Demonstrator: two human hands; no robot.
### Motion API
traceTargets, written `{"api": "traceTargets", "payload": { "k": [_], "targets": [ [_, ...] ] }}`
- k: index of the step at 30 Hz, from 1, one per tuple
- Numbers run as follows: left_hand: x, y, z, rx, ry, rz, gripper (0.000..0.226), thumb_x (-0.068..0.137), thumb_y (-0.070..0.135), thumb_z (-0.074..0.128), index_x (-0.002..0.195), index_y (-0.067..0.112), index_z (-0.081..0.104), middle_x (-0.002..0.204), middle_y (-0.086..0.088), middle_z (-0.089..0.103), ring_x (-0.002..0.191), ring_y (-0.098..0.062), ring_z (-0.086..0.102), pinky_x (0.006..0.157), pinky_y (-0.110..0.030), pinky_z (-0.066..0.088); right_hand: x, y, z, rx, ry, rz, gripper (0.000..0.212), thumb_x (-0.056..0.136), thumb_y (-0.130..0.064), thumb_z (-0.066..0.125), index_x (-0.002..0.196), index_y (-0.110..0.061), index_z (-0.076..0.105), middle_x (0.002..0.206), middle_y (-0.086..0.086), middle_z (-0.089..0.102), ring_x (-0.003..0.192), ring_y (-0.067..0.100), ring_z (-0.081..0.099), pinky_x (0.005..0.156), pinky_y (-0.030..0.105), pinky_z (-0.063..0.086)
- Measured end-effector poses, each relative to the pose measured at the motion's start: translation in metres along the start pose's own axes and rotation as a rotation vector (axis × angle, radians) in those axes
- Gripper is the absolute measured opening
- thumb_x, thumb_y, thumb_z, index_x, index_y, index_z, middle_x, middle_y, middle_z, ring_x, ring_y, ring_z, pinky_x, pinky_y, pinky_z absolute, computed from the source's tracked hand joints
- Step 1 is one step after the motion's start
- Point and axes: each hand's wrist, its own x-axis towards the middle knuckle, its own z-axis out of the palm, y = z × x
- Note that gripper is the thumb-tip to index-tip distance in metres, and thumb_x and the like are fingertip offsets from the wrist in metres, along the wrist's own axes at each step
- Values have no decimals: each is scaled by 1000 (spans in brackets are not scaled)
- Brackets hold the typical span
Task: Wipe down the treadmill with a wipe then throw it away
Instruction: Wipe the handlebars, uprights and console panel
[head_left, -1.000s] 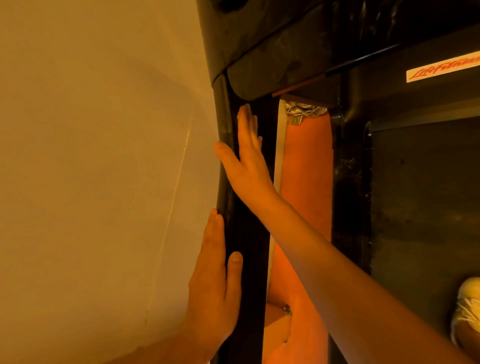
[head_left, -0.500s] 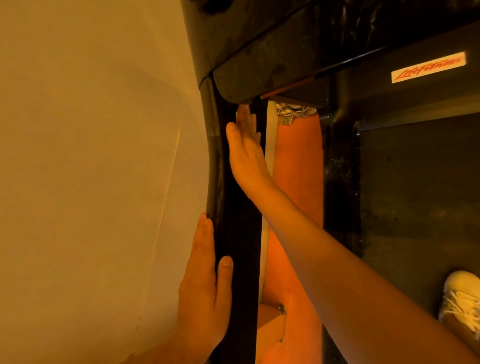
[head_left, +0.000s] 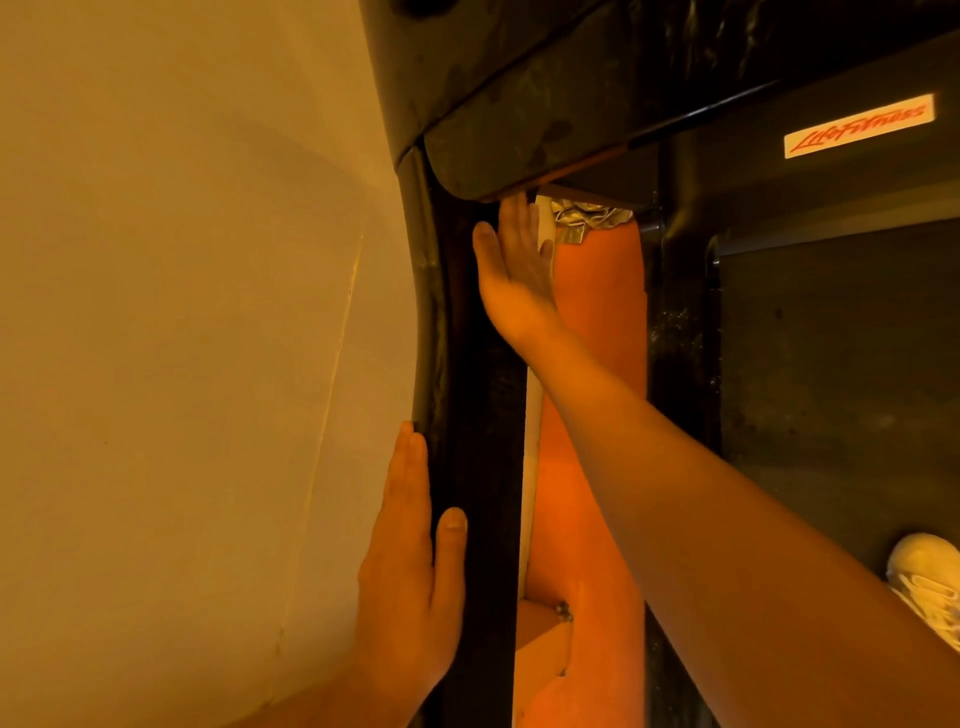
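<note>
- wall (head_left: 182, 312): pale, fills the left side.
- treadmill (head_left: 831, 364): dark belt at right, scuffed housing (head_left: 545, 130) across the top.
- side rail (head_left: 488, 415): black, runs up between the wall and the orange strip (head_left: 597, 322).
- right hand (head_left: 511, 280): flat on the rail with fingers straight. over the last second it has slid up until its fingertips are under the housing, so this pass looks finished.
- left hand (head_left: 410, 587): flat and unmoved, fingers on the wall and thumb on the rail, gripping nothing.
- shoe (head_left: 924, 577): white, on the belt.
- label (head_left: 860, 124): red script.
- silvery scrap (head_left: 587, 218): crumpled, just beside the right fingertips.
- wipe: not visible. it may be under the right palm, but that cannot be told.
</note>
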Motion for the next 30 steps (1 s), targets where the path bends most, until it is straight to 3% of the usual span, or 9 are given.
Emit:
{"api": "traceTargets", "payload": {
  "k": [5,12,16,19,23,27,30],
  "targets": [
    [0,0,0,-5,-3,8,63,104,49,33,157,57,0,168,23,12,154,-3,18,122,-28,25,-25,-2,13,70,8,-40,63,112,-40,25,164,-19,-2,172,-1,-7,157,13,-10,123,35,-10],
    [1,0,-1,-17,-12,-10,63,104,49,33,158,53,1,169,21,15,155,-6,20,122,-49,31,-3,-3,6,113,19,78,65,112,-42,25,163,-16,-5,172,1,-9,157,17,-12,126,43,-10],
    [1,1,-1,-18,-10,-2,62,104,50,32,157,57,0,168,24,12,154,-4,18,124,-36,28,-24,2,16,107,27,39,65,112,-43,26,164,-17,-3,172,0,-7,158,15,-10,122,34,-10],
    [1,1,-1,-10,-12,-8,63,104,50,32,156,58,0,168,25,12,154,-2,18,122,-27,25,-6,2,9,135,22,115,65,112,-44,25,164,-17,-4,172,1,-7,158,16,-9,124,41,-10],
    [1,2,-2,-15,-19,-8,62,103,53,31,156,59,-1,168,24,12,154,-3,18,124,-36,27,-6,-6,11,164,47,191,67,111,-46,25,164,-16,-4,172,2,-8,158,18,-11,127,44,-7],
    [2,2,-1,-4,-17,-7,61,102,56,30,154,62,-3,167,27,10,154,-1,17,124,-32,26,-25,-1,18,144,30,144,67,111,-46,25,163,-17,-5,172,1,-8,158,16,-10,124,38,-9],
    [2,1,-2,-6,-16,-5,62,103,52,31,155,60,-2,168,26,11,154,-2,17,123,-36,27,-6,-2,10,153,29,202,66,111,-47,22,164,-17,-5,172,0,-9,158,18,-11,126,44,-7]
  ]
}}
